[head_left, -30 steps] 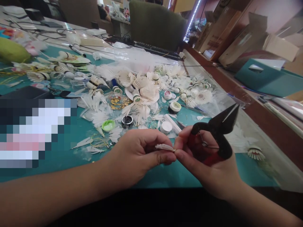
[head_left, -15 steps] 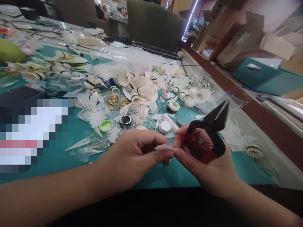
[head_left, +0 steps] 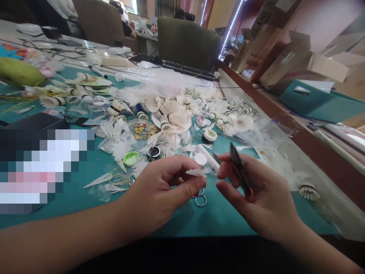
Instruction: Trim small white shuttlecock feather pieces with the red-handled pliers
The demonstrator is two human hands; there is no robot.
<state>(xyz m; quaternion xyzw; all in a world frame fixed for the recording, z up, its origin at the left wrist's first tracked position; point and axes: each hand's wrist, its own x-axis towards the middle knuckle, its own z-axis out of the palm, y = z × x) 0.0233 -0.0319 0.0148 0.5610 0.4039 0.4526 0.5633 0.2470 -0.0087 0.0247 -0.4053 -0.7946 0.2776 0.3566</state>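
Note:
My left hand is closed, pinching a small white feather piece between thumb and forefinger. In my right hand rests a pair of pliers, its dark jaws pointing up and its red grip against the palm. My right thumb and forefinger are apart, a short way to the right of the feather piece. Below my left fingertips a metal ring shows on the green mat. Just beyond the fingers stand a round white lid and a white bar.
Shuttlecocks and loose feathers cover the mat's middle. Among them are a green paint lid, a black jar and gold pieces. A dark keyboard lies behind; a teal box and cardboard boxes are at right.
My right hand has drawn away from the feather piece to the right, its fingertips parting. The pliers have turned so their jaws appear edge-on. My left hand keeps its pinch.

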